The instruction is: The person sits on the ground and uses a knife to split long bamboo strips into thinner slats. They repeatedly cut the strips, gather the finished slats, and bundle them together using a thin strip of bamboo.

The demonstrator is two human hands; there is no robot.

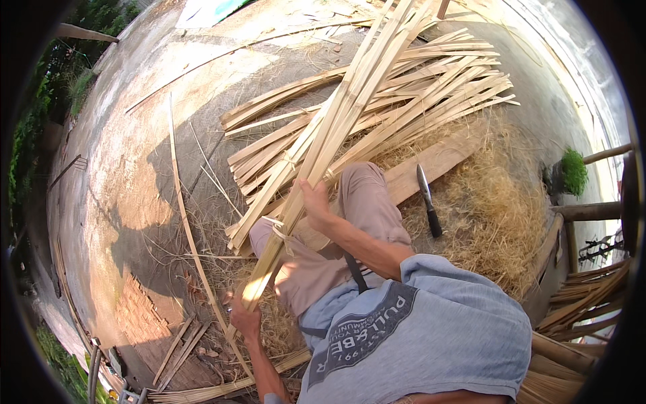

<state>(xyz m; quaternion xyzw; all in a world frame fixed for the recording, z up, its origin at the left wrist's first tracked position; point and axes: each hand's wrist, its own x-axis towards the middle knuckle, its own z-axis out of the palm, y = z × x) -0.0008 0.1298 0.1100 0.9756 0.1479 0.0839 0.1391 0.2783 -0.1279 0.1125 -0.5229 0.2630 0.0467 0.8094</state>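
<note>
A long bundle of pale bamboo strips (340, 114) slants from lower left to the top of the view, across my knees. My left hand (243, 318) is closed round its near end. Farther up, my right hand (315, 202) grips the same bundle beside my bent knee. Between the hands, a thin binding strip (278, 231) loops round the bundle with its loose ends sticking out. Beneath and beyond lies a spread pile of similar bamboo strips (431, 101). To the right of my knee a knife (426, 195) with a black handle rests apart from both hands.
A wooden plank (434, 163) lies beside my leg, with a heap of fine shavings (501, 202) at its right. One long strip (182, 202) and a brick-like slab (145, 313) are on the left. More strips (592, 296) and wooden poles (589, 212) stand at the right.
</note>
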